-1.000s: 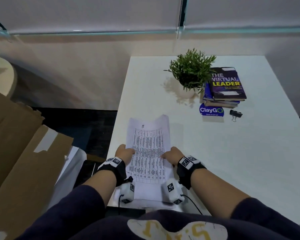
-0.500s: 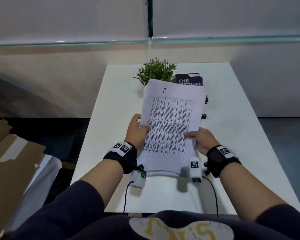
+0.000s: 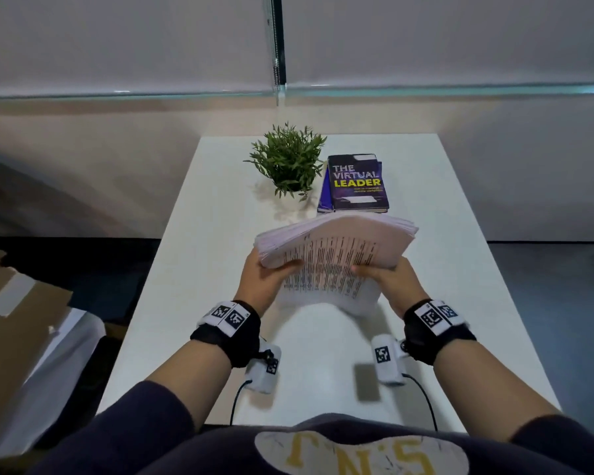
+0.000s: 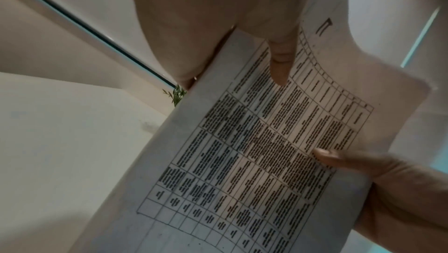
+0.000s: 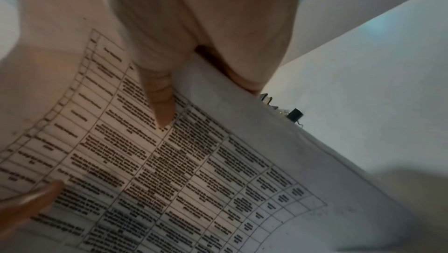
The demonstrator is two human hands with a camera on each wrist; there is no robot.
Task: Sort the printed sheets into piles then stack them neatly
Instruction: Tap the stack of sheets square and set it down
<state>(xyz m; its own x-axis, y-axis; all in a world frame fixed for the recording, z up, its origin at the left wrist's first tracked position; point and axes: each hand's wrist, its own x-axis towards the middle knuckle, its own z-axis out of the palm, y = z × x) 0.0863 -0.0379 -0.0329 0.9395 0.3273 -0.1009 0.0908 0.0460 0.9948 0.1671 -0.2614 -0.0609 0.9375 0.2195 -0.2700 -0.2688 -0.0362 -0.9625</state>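
Note:
A thick stack of printed sheets (image 3: 333, 255) with a dense text table on top is held up above the white table (image 3: 460, 303). My left hand (image 3: 264, 279) grips its left edge, thumb on the top page. My right hand (image 3: 388, 275) grips the right edge the same way. The far edge curls over, showing the fanned page edges. In the left wrist view the sheets (image 4: 266, 151) fill the middle under my left thumb (image 4: 281, 61). In the right wrist view the sheets (image 5: 194, 171) lie under my right thumb (image 5: 162, 103). The fingers beneath are hidden.
A small potted plant (image 3: 288, 162) stands at the back of the table beside a pile of books (image 3: 355, 183). A black binder clip (image 5: 294, 114) lies behind the stack. Cardboard (image 3: 18, 320) leans at the left, off the table.
The stack lay flat at the table's near edge, then both hands lifted it. It now tilts away from me, top edge curled forward, and the view has shifted right.

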